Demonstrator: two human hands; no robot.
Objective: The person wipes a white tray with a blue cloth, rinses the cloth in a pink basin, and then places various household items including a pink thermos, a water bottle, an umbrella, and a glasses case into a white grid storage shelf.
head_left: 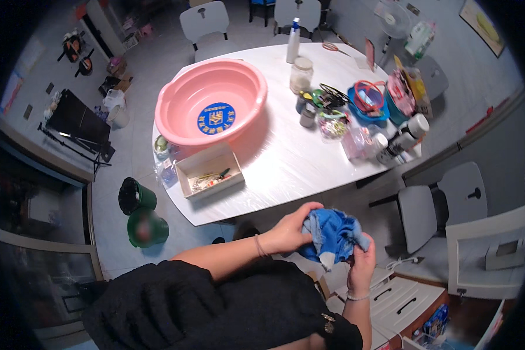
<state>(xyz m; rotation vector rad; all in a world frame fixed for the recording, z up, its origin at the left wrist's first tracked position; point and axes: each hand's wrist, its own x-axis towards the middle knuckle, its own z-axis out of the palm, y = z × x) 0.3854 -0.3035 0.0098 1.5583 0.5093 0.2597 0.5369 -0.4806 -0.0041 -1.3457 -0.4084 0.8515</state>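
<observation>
A crumpled blue cloth (332, 236) with lighter, frayed-looking edges hangs between my two hands, just off the near edge of the white table (284, 175). My left hand (295, 229) grips its left side. On the other side, my right hand (362, 258) pinches the cloth low down. A small whitish patch shows at the cloth's lower tip. Farther off, a large pink plastic basin (175, 100) stands on the table, and an open box (210, 188) holding small items sits by the basin's near rim.
The table's right side carries a glass jar (301, 76), a white spray bottle (293, 41), orange-handled scissors (332, 48), a blue basket (369, 111) and several bottles. Green bins (148, 229) stand on the floor at left. A grey chair (420, 214) and white drawers (402, 302) are at right.
</observation>
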